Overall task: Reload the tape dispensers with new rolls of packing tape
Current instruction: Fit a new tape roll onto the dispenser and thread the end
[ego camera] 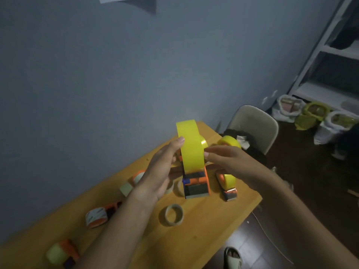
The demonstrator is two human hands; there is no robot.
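An orange tape dispenser (196, 183) with a full yellow tape roll (191, 146) on it is held up above the wooden table (213, 220). My left hand (161, 169) holds it from the left, thumb against the roll. My right hand (229, 158) pinches the roll's right side with its fingertips. A second dispenser (227, 181) carrying a yellow roll lies on the table to the right. Another yellow roll (230, 141) sits behind my right hand.
An empty cardboard core (173, 214) lies near the table's front. Several more dispensers with pale, used-up rolls (97, 217) (62, 253) line the left side. A chair (252, 125) stands at the table's far end, with shelves and bags (310, 113) beyond.
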